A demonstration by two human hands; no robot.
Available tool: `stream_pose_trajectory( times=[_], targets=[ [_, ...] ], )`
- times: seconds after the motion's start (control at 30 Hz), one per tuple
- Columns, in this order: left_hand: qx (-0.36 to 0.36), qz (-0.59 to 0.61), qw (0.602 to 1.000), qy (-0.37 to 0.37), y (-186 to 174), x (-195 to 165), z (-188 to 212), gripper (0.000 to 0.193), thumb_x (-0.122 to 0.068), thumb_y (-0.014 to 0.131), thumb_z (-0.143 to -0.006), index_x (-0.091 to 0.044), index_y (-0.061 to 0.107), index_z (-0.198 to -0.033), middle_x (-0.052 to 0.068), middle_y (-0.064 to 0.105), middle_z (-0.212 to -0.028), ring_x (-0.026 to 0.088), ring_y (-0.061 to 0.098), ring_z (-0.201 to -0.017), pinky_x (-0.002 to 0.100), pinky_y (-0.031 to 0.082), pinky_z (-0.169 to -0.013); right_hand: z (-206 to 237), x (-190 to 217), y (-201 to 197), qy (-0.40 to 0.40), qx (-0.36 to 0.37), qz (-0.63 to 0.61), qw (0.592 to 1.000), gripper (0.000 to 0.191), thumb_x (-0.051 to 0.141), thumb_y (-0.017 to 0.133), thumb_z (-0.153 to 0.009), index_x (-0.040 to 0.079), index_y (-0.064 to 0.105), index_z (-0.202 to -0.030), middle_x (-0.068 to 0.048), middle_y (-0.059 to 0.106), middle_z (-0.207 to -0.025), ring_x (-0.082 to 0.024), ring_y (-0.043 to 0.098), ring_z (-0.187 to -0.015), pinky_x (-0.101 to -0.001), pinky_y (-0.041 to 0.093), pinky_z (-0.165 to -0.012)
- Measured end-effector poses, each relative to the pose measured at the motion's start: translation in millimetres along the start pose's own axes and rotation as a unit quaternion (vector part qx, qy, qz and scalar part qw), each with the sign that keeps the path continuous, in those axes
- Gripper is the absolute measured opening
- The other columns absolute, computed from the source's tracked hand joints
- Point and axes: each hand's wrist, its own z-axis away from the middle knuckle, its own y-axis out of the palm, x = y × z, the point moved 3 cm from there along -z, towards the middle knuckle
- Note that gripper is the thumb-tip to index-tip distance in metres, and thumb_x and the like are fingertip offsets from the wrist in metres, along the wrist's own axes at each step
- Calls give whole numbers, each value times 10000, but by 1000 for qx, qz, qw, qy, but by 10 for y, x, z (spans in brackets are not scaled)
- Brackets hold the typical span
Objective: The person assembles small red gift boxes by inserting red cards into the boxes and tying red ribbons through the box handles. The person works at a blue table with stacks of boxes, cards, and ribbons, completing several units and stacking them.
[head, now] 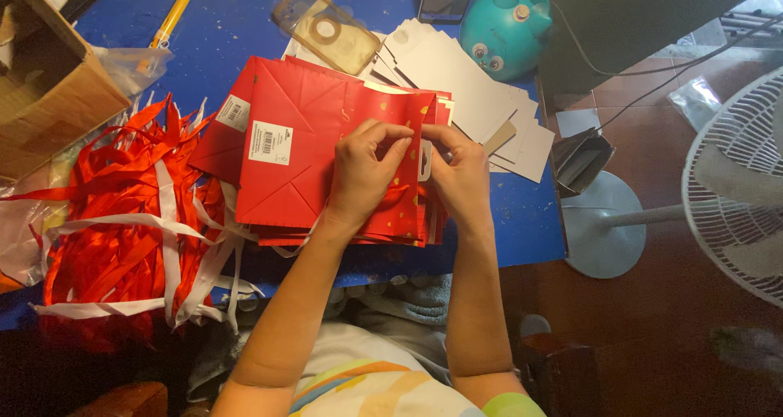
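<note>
On the blue bench [204,34], right of the ribbon heap [122,221], my left hand [363,176] and right hand [461,176] pinch the top red paper bag [302,156] at its edge; it seems light, creasable.

Your blue table [530,229] fills the upper left. At three o'clock a white floor fan [738,185] stands on a round grey base [603,225] over reddish-brown floor tiles [652,303]. At one o'clock you have a dark panel [636,17] with cables [652,70] trailing across. Light is dim and warm.
</note>
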Motion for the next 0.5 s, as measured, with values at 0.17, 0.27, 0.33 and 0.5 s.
stream_pose_trajectory(
  times=[0.17,0.27,0.33,0.5],
  targets=[
    [-19,28,999,-7,29,26,3,116,-66,733,-932,-27,767,-1036,83,722,-947,139,728,-827,269,574,-733,13,-2,22,40,-19,34,998,235,182,716,-906,54,753,-1099,-23,772,-896,-82,689,-749,-259,530,-683],
    [-16,17,1000,-18,29,70,-1,145,-71,753,-925,-32,761,-1065,76,718,-939,131,706,-796,275,557,-705,25,26,42,29,-34,25,999,212,184,710,-920,44,737,-1076,-36,771,-889,-82,701,-792,-260,535,-706],
    [-15,11,1000,-15,29,108,-11,212,-75,765,-926,-30,731,-1130,65,720,-936,120,695,-801,265,548,-707,33,37,43,15,-42,26,999,201,177,707,-929,36,723,-1071,-43,766,-889,-87,688,-805,-265,533,-714],
    [30,189,979,-76,43,253,-37,390,-59,723,-990,-24,611,-1362,25,625,-955,49,642,-845,197,558,-721,46,-11,18,8,-45,14,999,183,145,681,-938,26,690,-1078,-27,751,-911,-86,671,-809,-273,540,-717]
  ],
)
